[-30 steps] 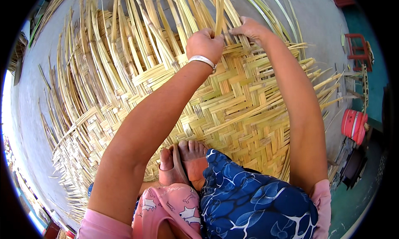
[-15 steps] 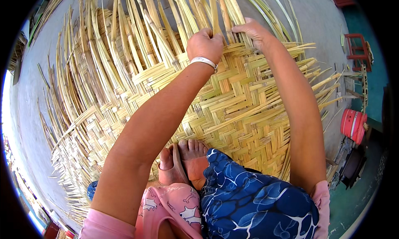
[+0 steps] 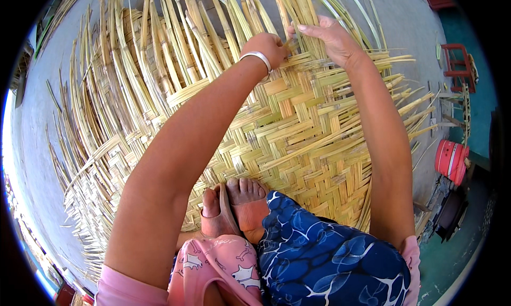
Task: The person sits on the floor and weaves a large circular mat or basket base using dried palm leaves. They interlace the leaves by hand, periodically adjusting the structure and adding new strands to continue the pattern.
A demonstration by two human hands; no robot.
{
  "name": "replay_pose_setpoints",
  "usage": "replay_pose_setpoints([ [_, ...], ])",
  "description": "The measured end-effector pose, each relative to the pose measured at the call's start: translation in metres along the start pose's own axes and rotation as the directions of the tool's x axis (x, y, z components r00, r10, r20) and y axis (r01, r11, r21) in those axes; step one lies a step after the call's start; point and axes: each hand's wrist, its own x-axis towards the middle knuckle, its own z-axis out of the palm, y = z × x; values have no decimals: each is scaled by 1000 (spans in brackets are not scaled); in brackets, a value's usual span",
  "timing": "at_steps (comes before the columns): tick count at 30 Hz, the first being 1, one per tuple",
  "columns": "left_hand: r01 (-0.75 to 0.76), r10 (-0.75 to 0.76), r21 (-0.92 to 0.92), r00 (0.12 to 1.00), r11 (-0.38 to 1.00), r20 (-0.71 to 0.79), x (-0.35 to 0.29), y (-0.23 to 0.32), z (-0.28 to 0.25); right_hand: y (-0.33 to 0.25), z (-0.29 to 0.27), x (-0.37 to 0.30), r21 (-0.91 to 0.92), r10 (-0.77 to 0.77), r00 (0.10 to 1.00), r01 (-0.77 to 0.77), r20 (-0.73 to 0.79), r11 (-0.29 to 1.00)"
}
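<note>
A large woven mat (image 3: 319,170) of yellowish split-cane strips lies on the ground, with long loose strips (image 3: 178,45) fanning out beyond its far edge. My left hand (image 3: 266,49), with a white bangle at the wrist, is closed at this far edge, pinching a cane strip low by the weave; its fingertips are partly hidden. To its right, my right hand (image 3: 334,39) grips a bundle of upright strips (image 3: 301,10), its thumb across the front and some fingers behind. Cross strips (image 3: 314,66) run through the weave just below both hands.
My sandalled feet (image 3: 234,205) rest on the mat's near part. At the right stand a red stool (image 3: 459,66), a red-pink round container (image 3: 451,161) and a dark round object (image 3: 452,215). Loose strip ends (image 3: 420,111) stick out on the mat's right side.
My left hand has shifted slightly right and lower its grip, turning at the wrist. My right hand has moved a little right, its thumb now across the upright strips, which are gathered closer together.
</note>
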Motion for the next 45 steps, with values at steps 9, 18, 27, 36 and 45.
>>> replay_pose_setpoints([
  [9,-172,168,-59,983,983,-72,3,-22,11,33,-16,10,-569,43,990,-111,-131,815],
  [18,-262,486,554,819,790,-305,-64,-35,44,35,-5,12,-949,84,974,-225,-211,219],
  [27,-302,447,603,889,738,-102,-64,-35,41,21,12,-2,-971,-42,972,-225,-229,80],
  [36,-335,514,645,851,686,-105,-84,-45,49,39,66,-12,-990,-462,884,-120,-74,-72],
  [45,-405,444,238,885,883,-138,-222,-92,23,55,163,-31,-943,-356,931,189,83,275],
])
